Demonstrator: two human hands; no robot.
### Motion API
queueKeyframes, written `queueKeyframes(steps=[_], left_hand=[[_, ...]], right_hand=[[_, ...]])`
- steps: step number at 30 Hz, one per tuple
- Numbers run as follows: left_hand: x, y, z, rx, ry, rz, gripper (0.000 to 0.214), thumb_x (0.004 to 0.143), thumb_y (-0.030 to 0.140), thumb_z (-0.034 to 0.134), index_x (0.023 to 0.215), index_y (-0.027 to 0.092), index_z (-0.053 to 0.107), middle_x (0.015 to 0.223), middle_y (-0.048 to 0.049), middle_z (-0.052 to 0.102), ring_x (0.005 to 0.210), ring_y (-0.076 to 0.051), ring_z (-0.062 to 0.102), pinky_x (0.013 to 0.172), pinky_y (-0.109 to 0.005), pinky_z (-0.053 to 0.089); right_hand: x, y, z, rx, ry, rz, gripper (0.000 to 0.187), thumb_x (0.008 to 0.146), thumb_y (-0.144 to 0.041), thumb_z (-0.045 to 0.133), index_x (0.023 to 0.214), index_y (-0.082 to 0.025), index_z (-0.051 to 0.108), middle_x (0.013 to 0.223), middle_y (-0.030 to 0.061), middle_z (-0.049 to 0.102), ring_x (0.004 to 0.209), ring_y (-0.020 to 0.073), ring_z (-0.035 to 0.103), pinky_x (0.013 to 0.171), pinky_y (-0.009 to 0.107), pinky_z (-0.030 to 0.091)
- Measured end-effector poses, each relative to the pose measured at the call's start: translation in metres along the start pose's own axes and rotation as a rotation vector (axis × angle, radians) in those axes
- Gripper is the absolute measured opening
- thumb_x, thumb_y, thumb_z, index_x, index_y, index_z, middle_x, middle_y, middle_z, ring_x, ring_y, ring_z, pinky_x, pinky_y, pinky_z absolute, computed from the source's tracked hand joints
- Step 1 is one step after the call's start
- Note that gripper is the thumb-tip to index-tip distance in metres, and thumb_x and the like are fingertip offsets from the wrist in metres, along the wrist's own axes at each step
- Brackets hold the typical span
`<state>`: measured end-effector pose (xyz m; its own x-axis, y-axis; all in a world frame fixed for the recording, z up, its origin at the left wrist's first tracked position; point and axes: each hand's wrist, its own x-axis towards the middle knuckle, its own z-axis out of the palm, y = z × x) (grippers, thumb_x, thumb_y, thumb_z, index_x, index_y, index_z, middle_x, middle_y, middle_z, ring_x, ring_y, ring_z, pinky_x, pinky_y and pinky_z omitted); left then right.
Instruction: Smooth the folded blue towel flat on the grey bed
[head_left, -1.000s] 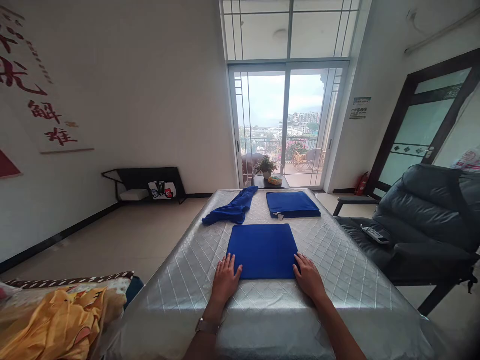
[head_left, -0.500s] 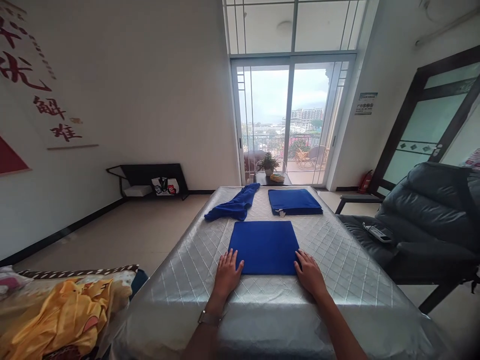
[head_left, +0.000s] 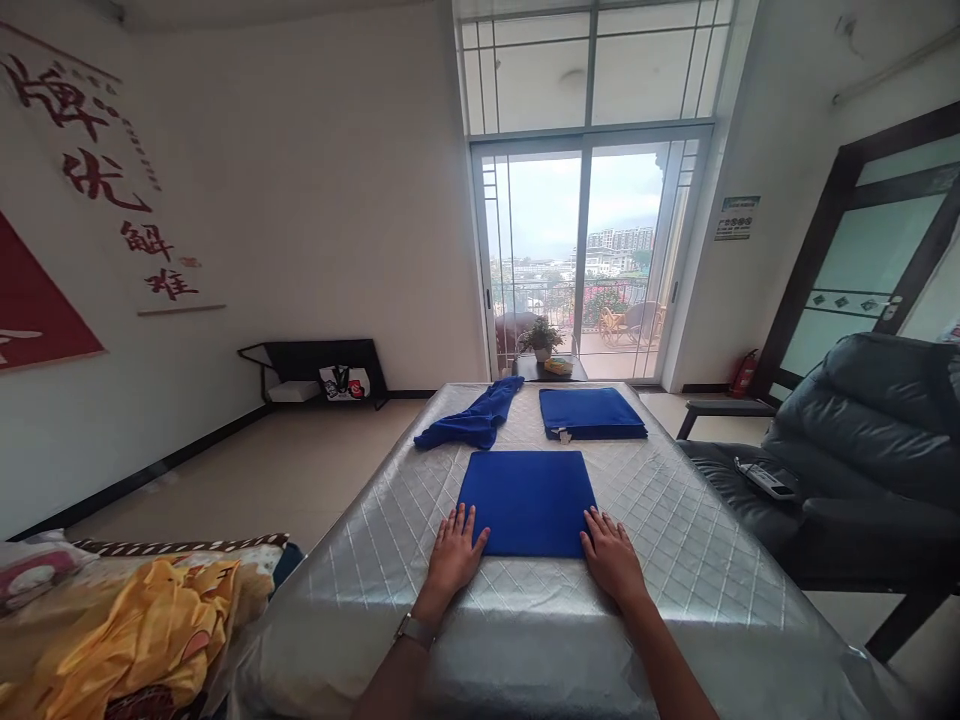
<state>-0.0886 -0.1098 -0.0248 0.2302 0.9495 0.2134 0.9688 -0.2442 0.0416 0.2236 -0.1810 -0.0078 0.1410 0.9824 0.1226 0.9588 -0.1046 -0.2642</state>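
A flat square of folded blue cloth (head_left: pixel 528 500) lies in front of me on the silver quilted cover (head_left: pixel 375 560). My left hand (head_left: pixel 456 548) rests on its near left edge, fingers spread. At its near right edge lies my right hand (head_left: pixel 611 552), palm down with the fingers stretched out. Beyond it on the right is a neat stack of folded blue cloths (head_left: pixel 592 413) with a small white tag. To the far left sits a crumpled blue cloth (head_left: pixel 476 418).
A dark armchair (head_left: pixel 870 450) with a white device (head_left: pixel 765 480) on its seat stands to the right. Yellow fabric (head_left: pixel 142 630) is heaped at the lower left. Past the far edge are a potted plant (head_left: pixel 541 338) and a glass sliding door (head_left: pixel 532 230).
My right hand has slid slightly inward over the right edge of the folded cloth. My left hand stays at the left edge. The whole view has shifted a little.
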Motion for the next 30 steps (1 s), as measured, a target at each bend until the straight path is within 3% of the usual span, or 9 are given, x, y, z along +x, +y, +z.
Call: queueKeyframes(steps=[30], left_hand=[[-0.0032,0.0051,0.0004,0.001,0.002,-0.028,0.069,0.101,0.055,0.032,0.153,0.009,0.034,0.16,-0.0177,0.026,0.148,-0.033,0.027,0.12,-0.048,0.024]], right_hand=[[-0.0018,0.0,-0.0052,0.025,0.01,-0.005,0.056,0.1,-0.039,0.031,0.152,-0.02,0.041,0.159,0.0032,0.036,0.148,0.0208,0.028,0.122,0.042,0.015]])
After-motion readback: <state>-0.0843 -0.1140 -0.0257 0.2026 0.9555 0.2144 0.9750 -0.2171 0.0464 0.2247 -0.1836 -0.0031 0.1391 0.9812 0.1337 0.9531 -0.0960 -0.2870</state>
